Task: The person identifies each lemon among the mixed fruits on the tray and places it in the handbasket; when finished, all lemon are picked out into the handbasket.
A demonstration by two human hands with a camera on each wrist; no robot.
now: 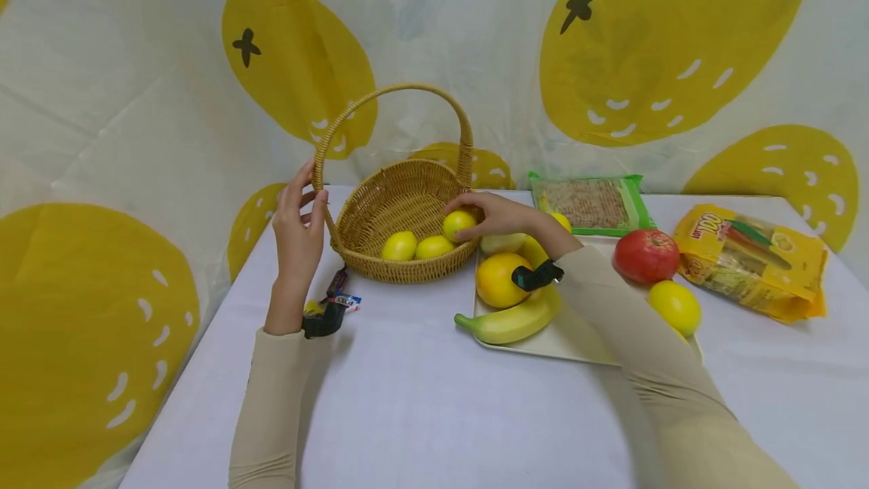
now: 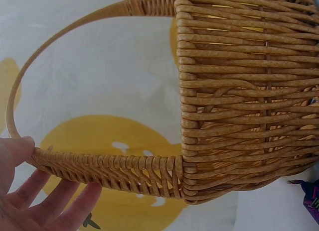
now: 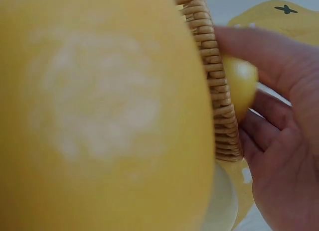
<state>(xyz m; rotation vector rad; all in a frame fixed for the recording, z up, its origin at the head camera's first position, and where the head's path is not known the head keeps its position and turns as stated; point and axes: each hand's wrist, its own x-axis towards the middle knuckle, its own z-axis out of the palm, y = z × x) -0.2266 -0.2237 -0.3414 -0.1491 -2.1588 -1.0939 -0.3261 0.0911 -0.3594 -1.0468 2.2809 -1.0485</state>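
A wicker basket [image 1: 414, 272] with a tall arched handle [image 1: 394, 89] stands at the back of the table. My left hand [image 1: 299, 225] holds the left side of that handle; the left wrist view shows the thumb on one face and the fingers [image 2: 75, 206] on the other. Over the basket's right rim, my right hand [image 1: 498, 216] grips a yellow lemon [image 1: 459, 226], also visible beyond the rim in the right wrist view. Two more lemons, one on the left [image 1: 399, 246] and one in the middle [image 1: 434, 247], lie inside the basket.
A white tray [image 1: 584, 349] right of the basket carries a banana [image 1: 509, 325], an orange-yellow round fruit [image 1: 498, 280], a pomegranate [image 1: 646, 256] and a lemon [image 1: 674, 308]. Behind and beside it lie a green-edged packet [image 1: 584, 202] and a yellow bag [image 1: 753, 262]. Small wrapped sweets [image 1: 346, 300] lie near the left wrist.
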